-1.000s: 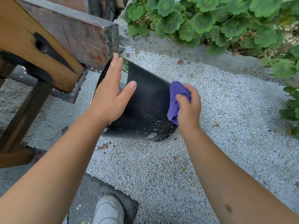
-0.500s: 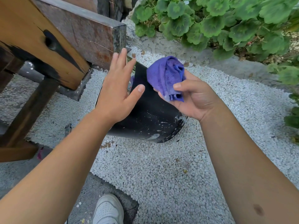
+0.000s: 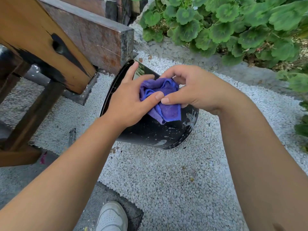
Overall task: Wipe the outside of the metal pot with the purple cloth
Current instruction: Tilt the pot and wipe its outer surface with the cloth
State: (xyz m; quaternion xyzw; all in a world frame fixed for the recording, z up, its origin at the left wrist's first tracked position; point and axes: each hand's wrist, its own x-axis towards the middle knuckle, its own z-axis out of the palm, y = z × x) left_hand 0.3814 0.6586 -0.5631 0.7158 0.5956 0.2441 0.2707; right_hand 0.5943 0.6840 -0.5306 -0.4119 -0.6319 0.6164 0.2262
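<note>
Head view. A black, speckled metal pot (image 3: 150, 130) lies tipped on its side on white gravel (image 3: 166, 180), its long axis running from the open rim at upper left, near a rust-brown stone block (image 3: 93, 35), to the closed base at lower right. The crumpled purple cloth (image 3: 160, 97) is bunched above the pot's upward-facing wall, pinched between both hands. The left hand (image 3: 128, 100) has its thumb pressed into the cloth while its extended fingers reach toward the rim; the right hand (image 3: 195, 87) curls over the cloth from the base side, thumb and forefinger closed on the fabric. Whether the cloth's hanging corner touches the wall cannot be told.

The cloth appears to be mid-regrip rather than mid-stroke. The wall lies directly beneath the grip, so the coming wipe would probably travel down and along the axis toward the base (pale spatter still marks that end). The right hand is nearer the soiled base, the left nearer the rim. The pot's interior faces away; its contents are not visible.
</note>
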